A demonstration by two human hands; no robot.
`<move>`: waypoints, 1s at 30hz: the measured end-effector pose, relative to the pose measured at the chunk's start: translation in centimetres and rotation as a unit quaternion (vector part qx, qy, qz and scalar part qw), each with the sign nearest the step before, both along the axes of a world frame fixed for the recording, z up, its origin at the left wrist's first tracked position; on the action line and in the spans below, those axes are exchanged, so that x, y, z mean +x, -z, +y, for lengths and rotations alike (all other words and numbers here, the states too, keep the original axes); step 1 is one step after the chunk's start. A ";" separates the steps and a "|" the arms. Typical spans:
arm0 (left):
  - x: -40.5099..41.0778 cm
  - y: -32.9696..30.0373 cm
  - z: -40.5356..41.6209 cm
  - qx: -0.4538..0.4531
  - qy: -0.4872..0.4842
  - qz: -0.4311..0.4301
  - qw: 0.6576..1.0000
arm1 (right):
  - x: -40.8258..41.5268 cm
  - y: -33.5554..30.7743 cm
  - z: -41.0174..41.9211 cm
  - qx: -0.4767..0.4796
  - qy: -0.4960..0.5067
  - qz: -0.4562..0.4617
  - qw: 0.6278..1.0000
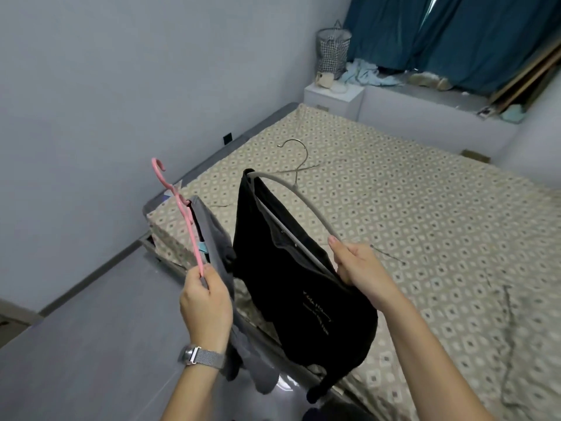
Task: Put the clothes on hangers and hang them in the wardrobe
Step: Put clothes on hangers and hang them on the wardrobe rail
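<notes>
Your left hand [204,302] pinches the lower end of a pink hanger [179,208], and your right hand [361,268] grips the end of a grey hanger [306,202]; both are held up over the near edge of the bed [425,223]. A grey garment [212,238] hangs from the pink hanger, but your wrist and the watch [202,357] cover part of it, and its lower end blends into the grey floor, so its shape is hard to make out. A black garment [291,287] hangs on the grey hanger; pale lettering on it is too small to read, and its bottom corner trails down in front of the bed's edge. How the black cloth sits on the far arm of the hanger is hidden by its own folds. Beyond the bed's far side, a checked basket [332,50] stands on a ledge by the teal curtains [455,34]; its contents do not show. Light blue cloth [364,75] lies crumpled beside it. A white nightstand [334,98] beside the bed's far corner carries small pale items too blurred to name.
</notes>
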State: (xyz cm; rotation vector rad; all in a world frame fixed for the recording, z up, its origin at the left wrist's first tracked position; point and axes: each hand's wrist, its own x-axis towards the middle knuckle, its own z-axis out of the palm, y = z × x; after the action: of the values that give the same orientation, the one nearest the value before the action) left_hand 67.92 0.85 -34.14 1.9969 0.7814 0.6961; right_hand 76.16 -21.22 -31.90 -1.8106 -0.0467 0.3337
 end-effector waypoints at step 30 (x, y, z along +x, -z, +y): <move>22.2 2.8 -15.0 -0.034 -0.072 0.073 0.994 | 32.5 13.1 -16.2 -0.163 -0.048 0.067 0.983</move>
State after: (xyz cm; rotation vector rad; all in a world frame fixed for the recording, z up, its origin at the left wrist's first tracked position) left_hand 90.10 -14.15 -36.93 1.9598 1.0310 0.6020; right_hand 108.64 -37.46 -44.99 -2.1097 0.0160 0.5575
